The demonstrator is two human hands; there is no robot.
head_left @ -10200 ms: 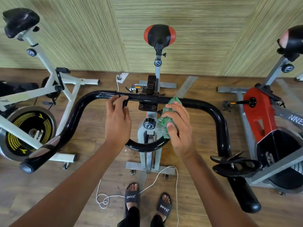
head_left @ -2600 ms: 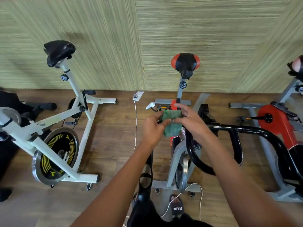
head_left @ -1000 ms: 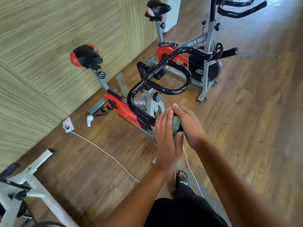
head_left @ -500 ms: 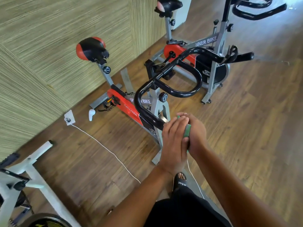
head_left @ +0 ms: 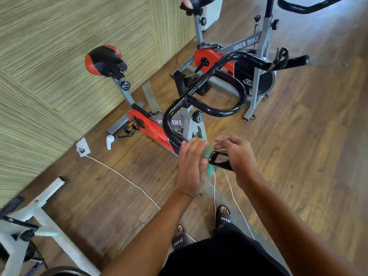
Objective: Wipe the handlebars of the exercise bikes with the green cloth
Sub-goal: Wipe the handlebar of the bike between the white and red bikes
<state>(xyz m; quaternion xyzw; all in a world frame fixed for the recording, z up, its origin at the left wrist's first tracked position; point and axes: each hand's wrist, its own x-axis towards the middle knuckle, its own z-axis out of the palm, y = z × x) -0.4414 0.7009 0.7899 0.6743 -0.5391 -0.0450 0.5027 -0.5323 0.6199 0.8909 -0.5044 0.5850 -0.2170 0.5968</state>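
Near the middle, gripping one green cloth [head_left: 208, 154] in the left hand [head_left: 192, 164], fingers curled round it, pressing it on the near end of a black handlebar [head_left: 225, 114]. Just right of that, hovering with the right hand [head_left: 237, 154], fingers loosely bent and parted, holding nothing; cannot tell whether touching the bar. Counting three bikes: middle bike [head_left: 157, 134] and far bike [head_left: 247, 42], both red and grey, plus white bike [head_left: 39, 212] at near left. Counting two handlebars, with the second handlebar [head_left: 304, 8] at far right. Two saddles, red and black: left saddle [head_left: 103, 59] and far saddle [head_left: 196, 3]. Two black sandals [head_left: 225, 218] at the near edge. One socket plate [head_left: 82, 146] on the floor at left, with white cords [head_left: 123, 177] trailing nearward
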